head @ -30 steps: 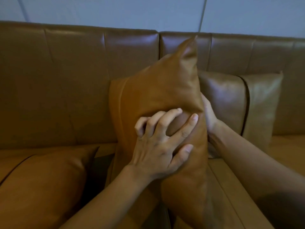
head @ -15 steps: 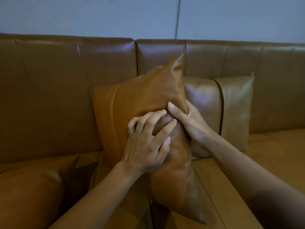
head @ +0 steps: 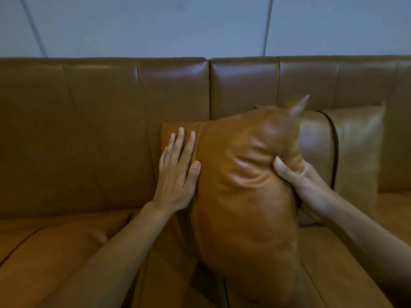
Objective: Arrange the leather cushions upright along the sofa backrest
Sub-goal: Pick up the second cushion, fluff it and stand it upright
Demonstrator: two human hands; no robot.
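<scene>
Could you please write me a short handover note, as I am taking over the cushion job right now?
Left hand: open, flat on the left part of the orange cushion.
Right hand: grip closed on that cushion's right edge.
Orange cushion: roughly upright but tilted, not yet settled against the backrest.
Done: olive cushion stands upright against the backrest, behind and to the right.
Left: straighten the orange cushion beside it, then release.

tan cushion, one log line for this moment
tan cushion: tilted, by backrest | left hand: flat on it | right hand: gripping its edge | stage: positioning
</scene>
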